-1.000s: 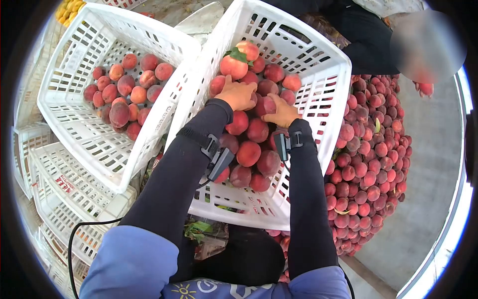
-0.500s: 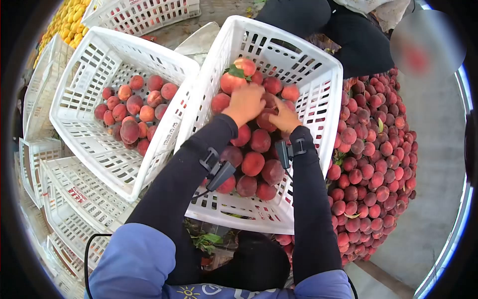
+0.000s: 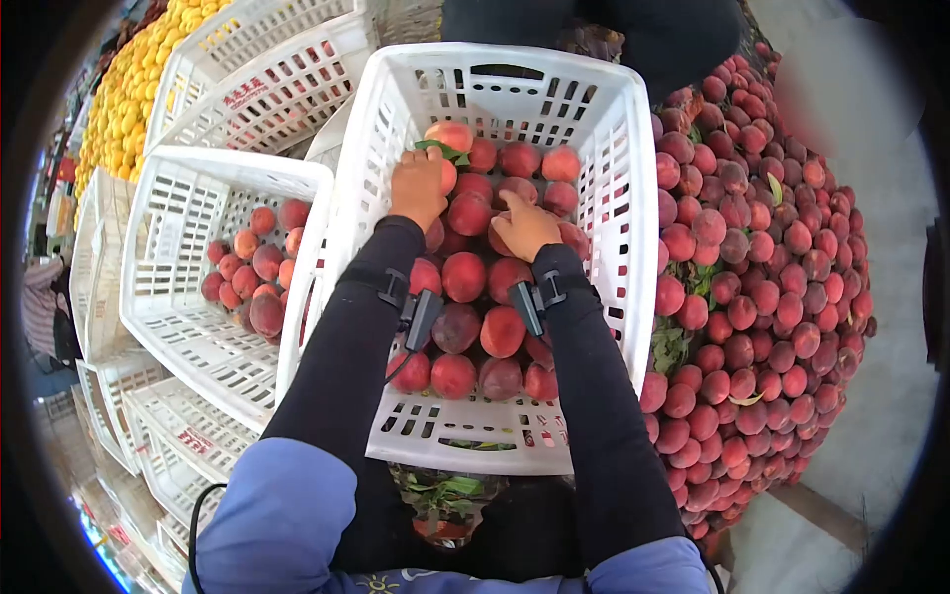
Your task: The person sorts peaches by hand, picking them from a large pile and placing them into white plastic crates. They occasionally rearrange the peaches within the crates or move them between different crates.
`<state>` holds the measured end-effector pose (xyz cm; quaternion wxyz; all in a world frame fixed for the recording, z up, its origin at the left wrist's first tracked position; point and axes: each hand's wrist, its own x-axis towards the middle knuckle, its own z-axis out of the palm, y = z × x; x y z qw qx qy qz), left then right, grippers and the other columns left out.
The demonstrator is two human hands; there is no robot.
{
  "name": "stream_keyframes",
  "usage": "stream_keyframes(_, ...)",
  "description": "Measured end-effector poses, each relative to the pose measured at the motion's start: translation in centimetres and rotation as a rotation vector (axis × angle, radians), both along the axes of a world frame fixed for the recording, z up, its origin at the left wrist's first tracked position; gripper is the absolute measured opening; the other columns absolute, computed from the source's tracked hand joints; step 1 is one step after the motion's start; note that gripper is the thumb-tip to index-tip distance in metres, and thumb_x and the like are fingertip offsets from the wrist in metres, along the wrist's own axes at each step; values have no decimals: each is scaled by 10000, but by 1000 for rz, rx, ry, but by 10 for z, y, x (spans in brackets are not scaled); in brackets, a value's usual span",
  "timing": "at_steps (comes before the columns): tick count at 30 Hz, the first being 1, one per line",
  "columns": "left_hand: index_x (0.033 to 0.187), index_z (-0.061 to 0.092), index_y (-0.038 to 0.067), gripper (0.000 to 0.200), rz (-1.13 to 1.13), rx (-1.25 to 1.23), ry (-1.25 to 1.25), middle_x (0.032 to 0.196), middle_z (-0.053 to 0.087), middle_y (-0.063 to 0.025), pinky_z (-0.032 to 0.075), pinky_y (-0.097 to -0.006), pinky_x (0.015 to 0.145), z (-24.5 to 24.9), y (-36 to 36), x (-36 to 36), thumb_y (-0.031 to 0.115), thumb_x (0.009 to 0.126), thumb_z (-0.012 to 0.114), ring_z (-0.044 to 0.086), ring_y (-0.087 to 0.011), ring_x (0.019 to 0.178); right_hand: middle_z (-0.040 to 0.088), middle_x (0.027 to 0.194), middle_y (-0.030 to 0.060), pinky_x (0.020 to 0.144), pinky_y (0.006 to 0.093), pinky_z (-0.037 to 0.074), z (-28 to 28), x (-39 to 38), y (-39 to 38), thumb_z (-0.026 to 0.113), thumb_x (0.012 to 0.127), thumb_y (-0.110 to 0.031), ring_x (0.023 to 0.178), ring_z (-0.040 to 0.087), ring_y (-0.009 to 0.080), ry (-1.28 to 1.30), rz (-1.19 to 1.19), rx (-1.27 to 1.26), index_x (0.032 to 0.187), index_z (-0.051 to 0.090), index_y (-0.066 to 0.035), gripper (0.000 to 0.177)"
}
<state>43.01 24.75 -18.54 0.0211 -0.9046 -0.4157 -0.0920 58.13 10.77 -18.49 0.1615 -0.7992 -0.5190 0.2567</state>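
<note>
Left hand (image 3: 420, 186) cups peach (image 3: 449, 177); right hand (image 3: 524, 226) grip unclear; peach heap (image 3: 752, 257) beside crate (image 3: 618, 119).

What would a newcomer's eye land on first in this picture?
First, the white crate in the middle, packed with red peaches, with the left hand and right hand resting on the fruit near its far end. Right of it spreads a big heap of peaches. To the left, a second crate holds only a few, and yellow fruit is piled at top left.
</note>
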Motion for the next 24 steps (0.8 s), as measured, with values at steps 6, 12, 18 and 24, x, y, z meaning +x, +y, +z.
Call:
stream_keyframes(6, 1131, 564, 49, 563, -245, -568, 533, 1108, 640, -186, 514, -430, 867, 49, 38, 1, 237, 637, 758, 619, -352, 1043, 627, 1198, 147, 1056, 572, 313, 0, -7, 17, 566, 837, -303, 1176, 538, 341, -2, 176, -127, 1315, 534, -175, 495)
stream_keyframes(12, 1126, 573, 76, 390, -313, -408, 246, 1185, 595, -191, 510, -458, 848, 41, 9, -5, 140, 748, 642, 594, -388, 1059, 616, 1191, 142, 1015, 498, 356, 4, -11, -1, 590, 834, -271, 1159, 529, 326, -73, 337, 27, 1326, 526, -188, 503)
stream_keyframes(18, 1171, 627, 73, 499, -248, -229, 394, 1264, 541, -167, 424, -485, 939, 34, -28, 8, 434, 836, 546, 458, -368, 1229, 592, 1222, 143, 1043, 469, 333, 9, -14, 4, 568, 818, -189, 1181, 507, 314, -87, 336, -11, 1330, 519, -168, 515)
stream_keyframes(24, 1306, 531, 56, 756, -49, -118, 394, 1414, 409, -211, 363, -606, 948, 29, -63, 9, 632, 816, 525, 341, -400, 1321, 567, 1251, 221, 1000, 393, 422, -34, 31, 48, 540, 844, -192, 1179, 532, 353, 450, 267, 133, 1319, 491, -23, 506)
